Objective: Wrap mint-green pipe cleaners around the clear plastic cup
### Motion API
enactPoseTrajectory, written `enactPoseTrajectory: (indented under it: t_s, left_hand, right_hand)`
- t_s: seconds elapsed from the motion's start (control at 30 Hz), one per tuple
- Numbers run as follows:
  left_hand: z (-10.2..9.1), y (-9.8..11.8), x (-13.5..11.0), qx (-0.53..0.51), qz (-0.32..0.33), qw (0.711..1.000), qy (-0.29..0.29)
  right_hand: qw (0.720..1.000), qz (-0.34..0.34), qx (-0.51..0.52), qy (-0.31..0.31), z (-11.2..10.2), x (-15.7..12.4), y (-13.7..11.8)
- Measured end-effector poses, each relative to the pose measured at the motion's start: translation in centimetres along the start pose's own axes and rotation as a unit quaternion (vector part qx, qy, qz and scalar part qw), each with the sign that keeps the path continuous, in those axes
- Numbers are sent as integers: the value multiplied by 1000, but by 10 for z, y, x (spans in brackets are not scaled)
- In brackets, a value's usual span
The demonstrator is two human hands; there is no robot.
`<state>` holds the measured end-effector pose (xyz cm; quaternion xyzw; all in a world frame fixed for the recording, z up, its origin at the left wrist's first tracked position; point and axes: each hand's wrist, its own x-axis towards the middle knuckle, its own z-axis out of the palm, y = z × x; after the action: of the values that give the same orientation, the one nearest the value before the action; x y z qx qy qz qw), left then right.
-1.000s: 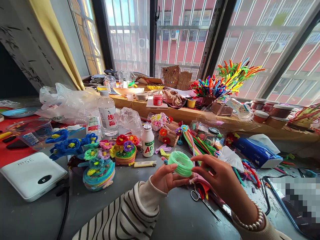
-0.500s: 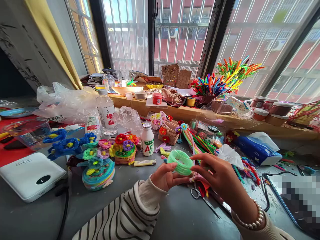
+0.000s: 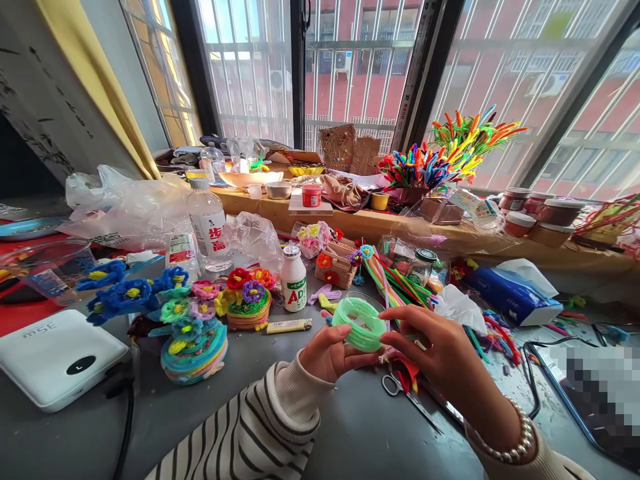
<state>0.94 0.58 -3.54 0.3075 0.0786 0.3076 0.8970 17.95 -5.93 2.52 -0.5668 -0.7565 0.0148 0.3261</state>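
Note:
A small clear plastic cup (image 3: 357, 308) is wound around its side with pale green pipe cleaner (image 3: 363, 337). My left hand (image 3: 330, 353) grips it from the left, thumb on the near side and fingers beneath. At its right edge, the fingertips of my right hand (image 3: 425, 340) are pinched together against the winding, and a bit of green shows between the fingers. Just below lie scissors (image 3: 407, 400) with a red-and-yellow piece (image 3: 407, 370) behind them. A lighter (image 3: 289, 326) rests left of the cup, near a white drink bottle (image 3: 294, 280).
Pipe-cleaner flowers on coiled bases (image 3: 193, 353) stand at left, beside a white power bank (image 3: 60, 360). Behind are a water bottle (image 3: 210, 233) and a woven basket (image 3: 335, 267). At right are a tissue pack (image 3: 515, 297), loose pipe cleaners (image 3: 500, 333) and a tablet-like device (image 3: 565, 393).
The view has shifted slightly, so the things on the left sit a little further left. Both hands keep nearly the same hold on the cup and its green winding.

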Motion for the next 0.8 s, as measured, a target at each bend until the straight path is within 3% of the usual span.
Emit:
enactPoseTrajectory:
  t_s: [0.8]
  left_hand:
    - [-3, -1, 0, 2, 8, 999, -48]
  right_hand:
    - [996, 49, 62, -33, -3, 0, -4]
